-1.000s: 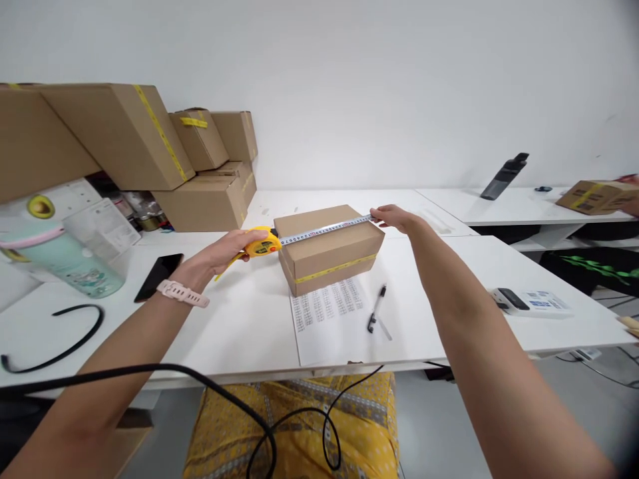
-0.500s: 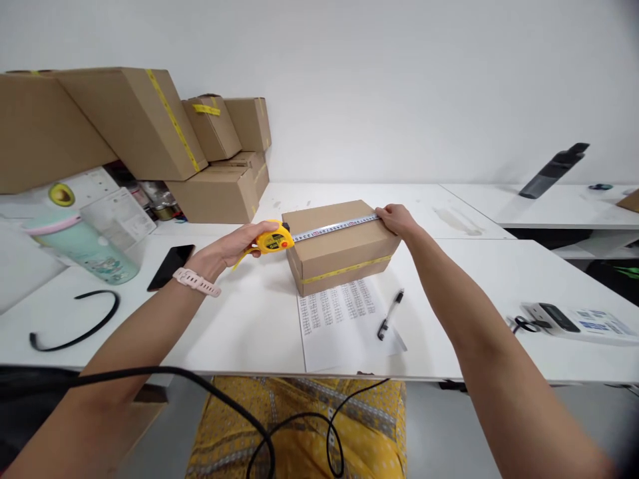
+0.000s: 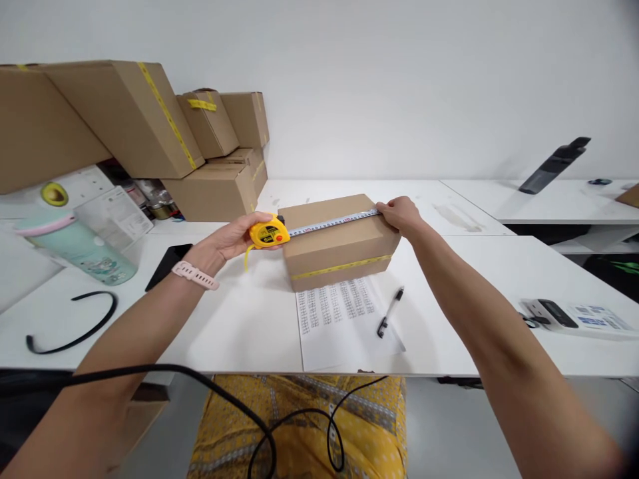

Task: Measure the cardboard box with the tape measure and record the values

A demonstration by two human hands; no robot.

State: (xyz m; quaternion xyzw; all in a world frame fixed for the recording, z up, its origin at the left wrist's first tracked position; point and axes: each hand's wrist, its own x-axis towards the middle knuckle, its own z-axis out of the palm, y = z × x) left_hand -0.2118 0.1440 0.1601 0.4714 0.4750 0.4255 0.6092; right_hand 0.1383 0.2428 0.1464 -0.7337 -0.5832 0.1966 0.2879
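Observation:
A closed cardboard box with yellow tape along its front side stands on the white table. My left hand grips a yellow tape measure at the box's left end, its yellow strap hanging down. The pulled-out metal blade lies lengthwise across the top of the box. At the right end, my right hand pinches the blade's tip against the box edge; the fingertips are partly hidden. Partly under the box is a printed sheet, with a pen lying on its right side.
Cardboard boxes are stacked at the back left. A mint tumbler, a phone and a black curved band lie on the left. On the right are a white device with a dark display and a dark bottle.
My left hand and the tape measure have shifted slightly left, with a little more blade showing. The case has turned slightly, and my right hand stays at the box's right end.

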